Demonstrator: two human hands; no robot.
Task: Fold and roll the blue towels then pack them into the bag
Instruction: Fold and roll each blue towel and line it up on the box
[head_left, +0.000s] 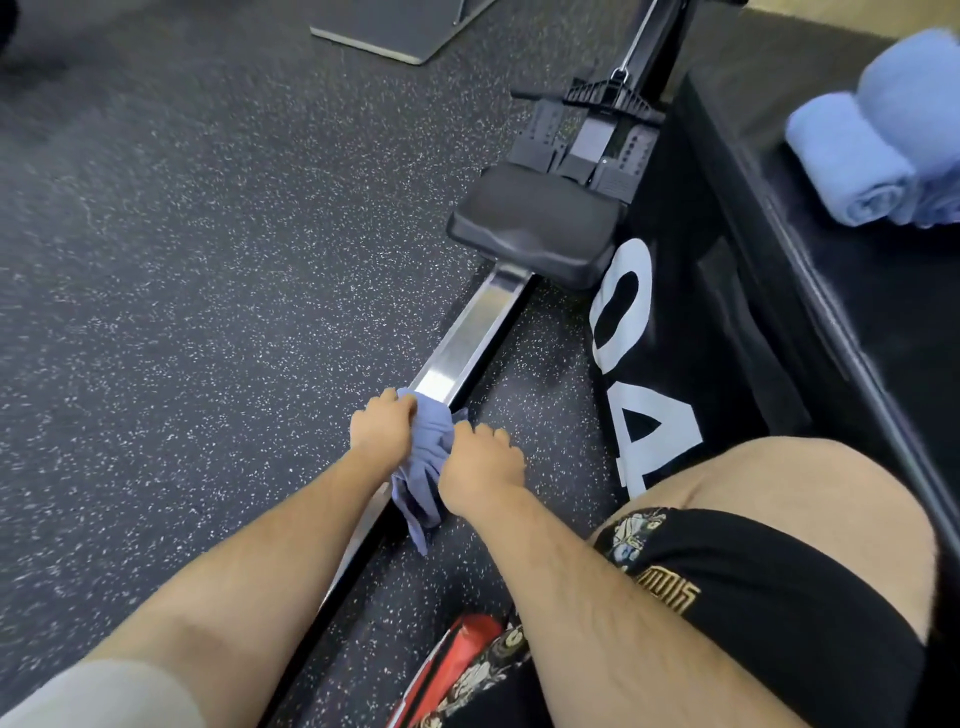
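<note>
A crumpled blue towel (427, 457) lies over the shiny metal rail (470, 332) of a rowing machine, low in the middle of the head view. My left hand (382, 428) grips its upper end, fingers closed on the cloth. On the towel's right side, my right hand (480, 465) is closed on the bunched fabric. One loose corner hangs down toward the floor. Two rolled blue towels (852, 161) rest on top of a black box (769, 270) at the far right. No bag is clearly visible.
The rower's black seat (535, 228) and footrests (587, 140) sit further up the rail. Speckled dark rubber floor (208, 260) spreads to the left. My bare knee and black shorts (753, 597) fill the lower right, with a red object (457, 654) below. A grey mat (395, 26) lies far off.
</note>
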